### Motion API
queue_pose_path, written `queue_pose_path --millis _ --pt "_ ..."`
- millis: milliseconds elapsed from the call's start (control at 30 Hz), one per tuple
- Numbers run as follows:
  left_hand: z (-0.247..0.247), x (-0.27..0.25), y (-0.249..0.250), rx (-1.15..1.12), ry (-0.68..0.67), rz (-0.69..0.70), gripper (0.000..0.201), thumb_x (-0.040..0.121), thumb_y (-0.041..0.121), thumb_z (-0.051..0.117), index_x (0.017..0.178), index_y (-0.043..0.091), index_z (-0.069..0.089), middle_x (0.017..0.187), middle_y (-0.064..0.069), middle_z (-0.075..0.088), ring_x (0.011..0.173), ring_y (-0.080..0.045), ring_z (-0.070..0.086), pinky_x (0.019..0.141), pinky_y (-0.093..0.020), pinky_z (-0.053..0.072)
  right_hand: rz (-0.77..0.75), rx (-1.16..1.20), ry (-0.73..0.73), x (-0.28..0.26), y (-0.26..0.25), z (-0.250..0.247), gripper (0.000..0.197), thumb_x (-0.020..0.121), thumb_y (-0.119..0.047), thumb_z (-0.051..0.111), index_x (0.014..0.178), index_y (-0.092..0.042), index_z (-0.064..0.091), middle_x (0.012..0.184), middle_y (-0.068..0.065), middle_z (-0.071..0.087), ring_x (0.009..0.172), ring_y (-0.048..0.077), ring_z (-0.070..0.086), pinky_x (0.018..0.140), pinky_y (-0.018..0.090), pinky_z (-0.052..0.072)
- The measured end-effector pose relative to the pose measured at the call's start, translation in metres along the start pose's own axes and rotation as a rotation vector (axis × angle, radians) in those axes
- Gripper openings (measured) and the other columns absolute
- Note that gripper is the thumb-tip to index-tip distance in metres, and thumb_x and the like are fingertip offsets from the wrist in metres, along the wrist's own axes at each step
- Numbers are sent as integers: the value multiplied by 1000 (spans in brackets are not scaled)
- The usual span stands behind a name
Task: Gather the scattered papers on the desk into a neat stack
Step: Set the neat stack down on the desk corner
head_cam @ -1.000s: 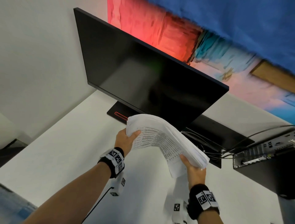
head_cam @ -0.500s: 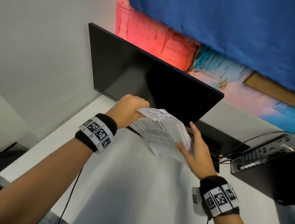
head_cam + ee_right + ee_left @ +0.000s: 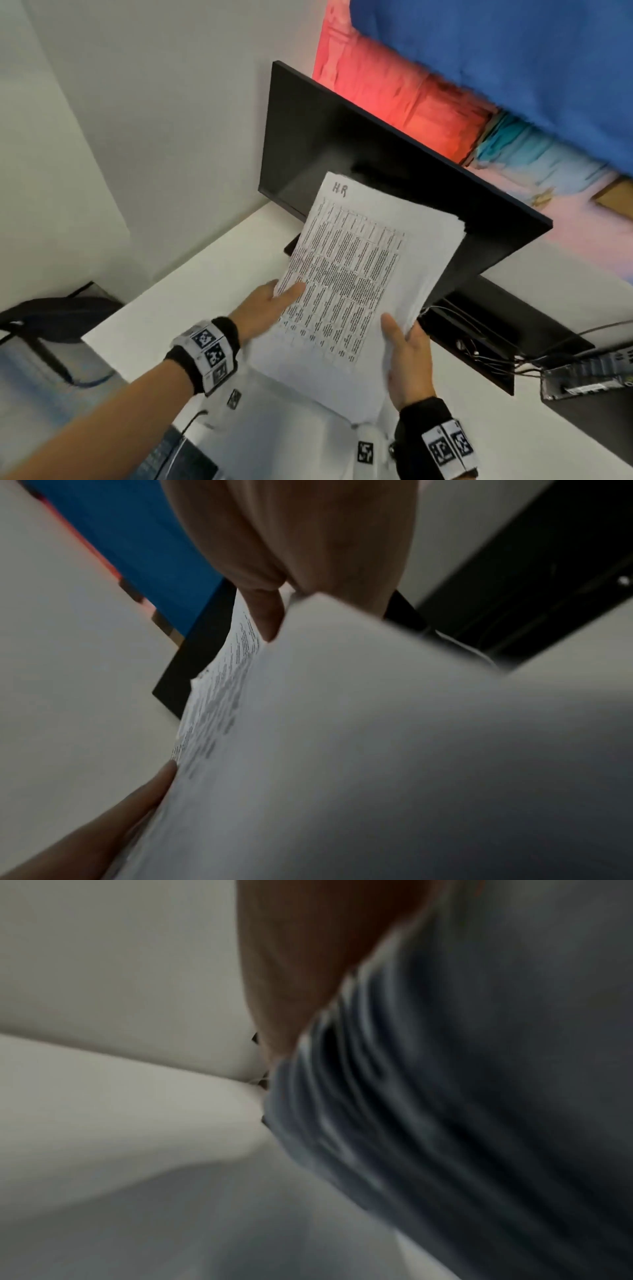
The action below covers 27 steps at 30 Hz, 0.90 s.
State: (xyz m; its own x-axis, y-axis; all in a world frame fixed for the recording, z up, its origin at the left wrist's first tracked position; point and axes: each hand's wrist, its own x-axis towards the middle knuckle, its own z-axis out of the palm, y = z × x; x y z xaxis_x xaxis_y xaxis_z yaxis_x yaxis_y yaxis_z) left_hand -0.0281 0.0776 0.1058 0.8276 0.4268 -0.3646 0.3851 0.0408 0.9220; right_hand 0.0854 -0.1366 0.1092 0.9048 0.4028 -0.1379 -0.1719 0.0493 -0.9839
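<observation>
A thick stack of printed papers (image 3: 356, 274), top sheet marked "HR" over a dense table, is held up in front of the monitor. My left hand (image 3: 270, 305) grips its left edge, thumb lying on the printed face. My right hand (image 3: 407, 356) grips the lower right edge, thumb on top and fingers underneath. In the right wrist view the stack (image 3: 342, 737) fills the frame, with my right thumb (image 3: 267, 615) on the page and my left thumb (image 3: 150, 788) at its edge. The left wrist view is blurred: only the sheet edges (image 3: 342, 1096) and part of my hand (image 3: 301, 969) show.
A black monitor (image 3: 359, 150) stands just behind the papers on the white desk (image 3: 164, 308). A black box with cables (image 3: 589, 380) sits at the right. A dark chair (image 3: 51, 318) is off the desk's left edge. A colourful painting (image 3: 479, 68) hangs behind.
The stack has turned from a bent, edge-on bundle to flat and face up. My left hand dropped to its left edge and my right hand shifted to the lower right edge.
</observation>
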Motion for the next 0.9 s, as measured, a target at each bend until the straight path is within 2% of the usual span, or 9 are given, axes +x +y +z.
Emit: queue_pose_path --millis 100,200,267,300,400,466,633,766,900 --pt "-11 -6 -31 -76 10 85 39 102 28 55 138 15 56 126 10 65 114 7 60 105 -22 47 108 -18 -15 -5 27 18 33 102 -5 50 131 -16 61 123 1 75 113 17 71 94 34 54" --pt "-34 -5 -50 -37 22 75 28 100 22 60 127 17 64 117 9 71 100 9 66 85 -9 52 207 -127 -43 -3 50 27 23 100 -12 57 122 -17 63 113 -2 76 102 16 73 88 31 56" --pt "-58 -1 -62 -16 54 34 26 96 24 66 120 14 70 114 4 75 101 -6 72 90 -24 54 282 -232 -96 -4 61 29 8 97 -19 62 101 -14 58 93 4 67 84 19 67 79 31 55" --pt "-73 2 -68 30 65 4 28 94 27 68 119 14 72 114 2 76 104 -13 72 95 -32 53 332 -248 -108 -4 67 28 11 96 -19 63 100 -12 55 92 8 64 83 22 65 77 32 56" --pt "-121 16 -91 267 104 -137 36 91 34 71 116 9 71 116 -4 73 108 -26 67 99 -36 48 452 -259 -79 -12 78 13 24 99 -10 60 122 -7 55 112 20 69 95 32 68 84 38 55" --pt "-148 28 -107 486 124 -275 45 91 38 70 119 3 69 120 -11 70 112 -31 64 98 -37 47 508 -318 -54 -19 87 -2 30 98 -11 62 126 -4 55 117 24 68 96 35 68 83 38 53" --pt "-177 53 -122 678 202 -312 43 90 33 71 121 4 69 124 -16 69 114 -32 64 96 -34 49 607 -445 37 -35 107 -38 35 96 -10 65 126 4 55 97 20 63 72 26 58 63 29 46" --pt "-179 71 -124 753 265 -300 49 88 36 73 126 6 66 127 -14 66 117 -33 62 98 -38 49 618 -492 87 -40 113 -63 31 95 -8 67 122 4 58 85 19 64 66 25 58 60 28 43" --pt "-181 81 -115 793 312 -316 44 86 38 73 119 9 66 112 -11 69 102 -31 66 86 -36 53 596 -530 114 -45 109 -81 28 94 -12 68 118 0 61 86 17 67 74 28 62 64 30 45"
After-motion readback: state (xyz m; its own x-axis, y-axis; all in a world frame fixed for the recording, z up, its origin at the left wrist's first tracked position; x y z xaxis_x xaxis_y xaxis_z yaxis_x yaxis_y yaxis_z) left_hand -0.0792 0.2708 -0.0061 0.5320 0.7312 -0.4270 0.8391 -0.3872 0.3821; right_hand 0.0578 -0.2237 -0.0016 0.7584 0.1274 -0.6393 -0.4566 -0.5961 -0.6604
